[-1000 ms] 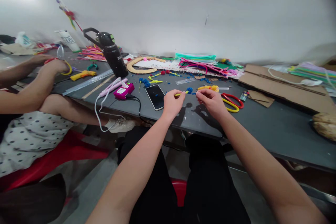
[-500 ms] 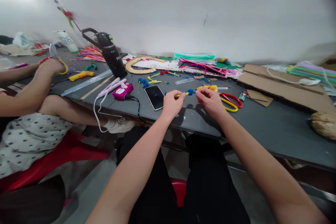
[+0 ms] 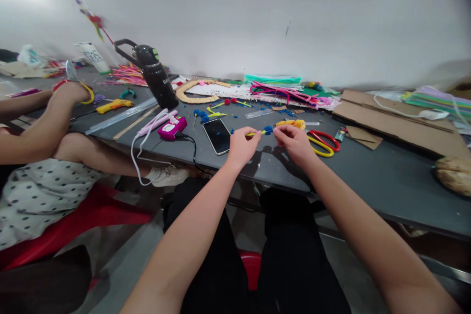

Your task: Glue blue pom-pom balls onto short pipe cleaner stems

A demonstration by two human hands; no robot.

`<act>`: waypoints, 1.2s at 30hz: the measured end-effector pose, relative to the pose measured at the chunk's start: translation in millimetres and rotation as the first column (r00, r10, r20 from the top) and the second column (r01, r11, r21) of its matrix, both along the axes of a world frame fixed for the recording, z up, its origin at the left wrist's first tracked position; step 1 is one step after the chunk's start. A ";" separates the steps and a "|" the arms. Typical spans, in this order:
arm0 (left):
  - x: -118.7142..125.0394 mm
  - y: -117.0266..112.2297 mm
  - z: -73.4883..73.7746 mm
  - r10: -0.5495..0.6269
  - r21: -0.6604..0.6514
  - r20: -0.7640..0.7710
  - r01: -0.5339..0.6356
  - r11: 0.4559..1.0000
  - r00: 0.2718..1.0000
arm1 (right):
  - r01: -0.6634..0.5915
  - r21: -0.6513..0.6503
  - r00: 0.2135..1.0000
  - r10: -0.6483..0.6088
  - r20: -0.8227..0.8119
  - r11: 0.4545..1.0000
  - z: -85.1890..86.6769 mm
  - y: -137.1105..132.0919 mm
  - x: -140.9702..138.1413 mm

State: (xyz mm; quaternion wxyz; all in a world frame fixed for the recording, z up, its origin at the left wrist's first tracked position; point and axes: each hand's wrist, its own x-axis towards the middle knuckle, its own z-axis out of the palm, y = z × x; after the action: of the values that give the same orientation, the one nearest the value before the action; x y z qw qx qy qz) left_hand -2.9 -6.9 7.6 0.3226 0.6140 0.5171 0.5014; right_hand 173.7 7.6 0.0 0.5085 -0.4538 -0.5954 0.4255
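Over the dark table, my left hand (image 3: 246,141) pinches the yellow stem of a small pipe-cleaner flower (image 3: 268,130). Its fuzzy blue head points right. Close beside that head is my right hand (image 3: 292,138), thumb and fingertips pressed together; what lies between them is too small to make out. A yellow hot glue gun (image 3: 290,123) lies just behind my right hand. Scissors with red and yellow handles (image 3: 324,143) rest to its right, partly hidden by the hand. Left of my left hand lies a smartphone (image 3: 217,136) with a dark screen.
A purple box (image 3: 172,128) with cords stands left of the phone, with a black bottle (image 3: 159,81) behind it. Pink pipe cleaners (image 3: 283,93) lie at the back, cardboard (image 3: 397,120) at the right. Another person's arm (image 3: 55,113) reaches over the table's left side.
My right fingertips stay close to the blue head, and the flower has shifted very slightly right. My left hand has turned a little. Little else differs.
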 end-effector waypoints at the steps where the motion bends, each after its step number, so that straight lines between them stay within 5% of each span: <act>1: 0.1 -0.2 0.1 -0.001 0.001 0.000 0.001 1.000 1.000 | -0.003 0.000 1.000 0.003 -0.007 1.000 -0.3 0.1 0.2; 36: 0.0 -1.3 -0.4 -0.021 0.066 -0.061 0.025 0.998 0.998 | 0.103 0.084 0.990 -0.110 0.092 0.991 -3.9 1.8 -0.3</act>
State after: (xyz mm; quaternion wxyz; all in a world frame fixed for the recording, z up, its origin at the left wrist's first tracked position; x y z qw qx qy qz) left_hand -2.9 -8.2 7.3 0.2920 0.6450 0.5027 0.4959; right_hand 173.4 9.4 -3.9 0.5188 -0.4843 -0.6106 0.3514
